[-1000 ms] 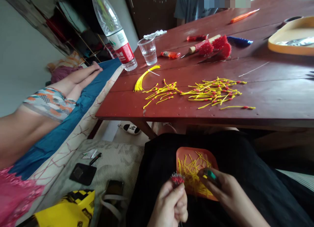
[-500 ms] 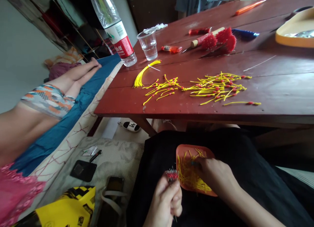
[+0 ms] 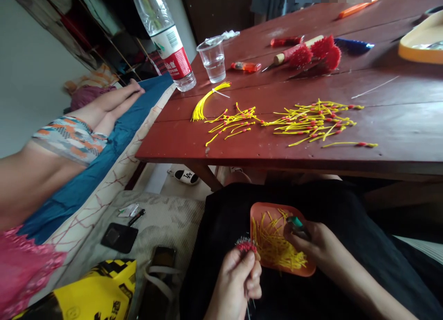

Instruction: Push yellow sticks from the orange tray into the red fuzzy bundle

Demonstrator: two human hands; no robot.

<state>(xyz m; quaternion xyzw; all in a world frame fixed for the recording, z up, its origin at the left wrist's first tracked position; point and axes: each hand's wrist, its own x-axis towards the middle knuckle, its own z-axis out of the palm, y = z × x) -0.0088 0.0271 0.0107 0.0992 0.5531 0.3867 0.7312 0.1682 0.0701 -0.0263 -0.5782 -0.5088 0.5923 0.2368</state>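
Observation:
My left hand [image 3: 240,274] is closed on a small red tuft [image 3: 247,247] with fine pale wire ends standing up from it. Thin strands trail below the fist. Over the right side of an orange tray [image 3: 308,270] on my lap, my right hand [image 3: 311,239] grips what looks like a green lighter [image 3: 296,222]; part of it is hidden by the fingers. Inside the tray lie many short yellow cords [image 3: 277,246]. On the table, more yellow cords with red beads and knots [image 3: 311,121] lie in loose heaps, beside a tied yellow bundle [image 3: 209,101].
Along the red wooden table [image 3: 173,140] stand a large plastic bottle [image 3: 173,57] and a clear cup of water [image 3: 212,62]. Farther back are an orange lighter [image 3: 245,67], red brush-like bundles [image 3: 311,55] and a yellow tray [image 3: 420,52]. A person [image 3: 69,140] lies on the left.
My right hand has drawn back to the right from the cords, bringing the green lighter into clearer view. My left hand has shifted slightly right, still holding the red tuft.

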